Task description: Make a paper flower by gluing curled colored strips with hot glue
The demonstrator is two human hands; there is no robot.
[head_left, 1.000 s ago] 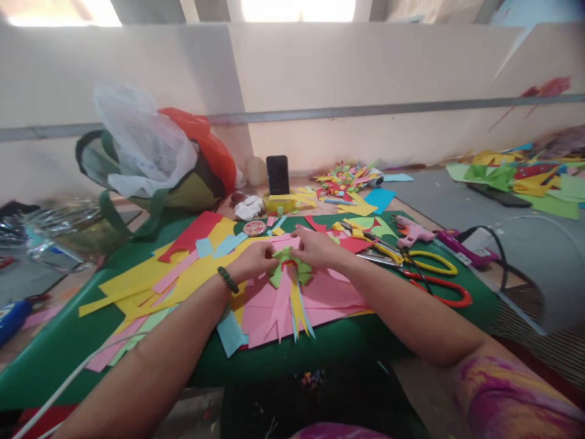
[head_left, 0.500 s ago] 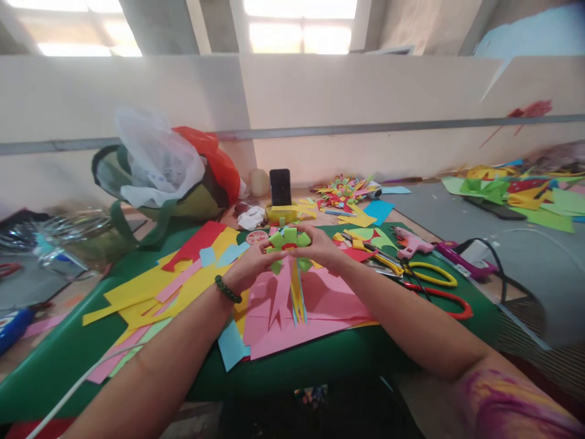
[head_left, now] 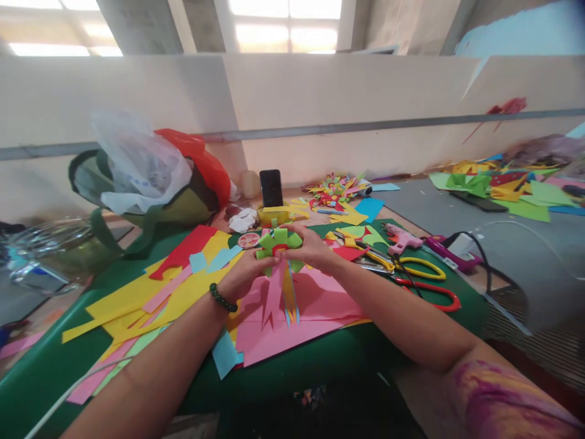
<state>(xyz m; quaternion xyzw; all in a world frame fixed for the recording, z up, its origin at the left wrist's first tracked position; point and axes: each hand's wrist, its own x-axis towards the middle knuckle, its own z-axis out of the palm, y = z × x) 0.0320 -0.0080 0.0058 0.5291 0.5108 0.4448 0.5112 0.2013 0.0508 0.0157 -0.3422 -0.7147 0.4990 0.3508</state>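
Observation:
Between my two hands is a paper flower (head_left: 281,239) with green looped petals and a red and yellow centre. Pink, yellow and blue paper strips (head_left: 275,292) hang from it like tails. My left hand (head_left: 247,274) pinches the flower's lower left side, a dark green bead bracelet on its wrist. At the right side, my right hand (head_left: 308,249) grips the petals with its fingers curled behind them. Fingertips on the far side are hidden. Beneath the tails lies a stack of pink paper sheets (head_left: 292,341) on the green-covered table (head_left: 365,366).
Yellow sheets (head_left: 119,299) and a red sheet (head_left: 183,250) spread at left. To the right lie yellow-handled scissors (head_left: 425,268), red-handled scissors (head_left: 439,299) and a pink glue gun (head_left: 402,238). A phone (head_left: 271,188) stands behind, near finished paper flowers (head_left: 336,190) and a bag (head_left: 183,207).
The view has turned slightly right, so the scene sits further left. Both hands still hold the flower, whose red and yellow centre now faces me more clearly.

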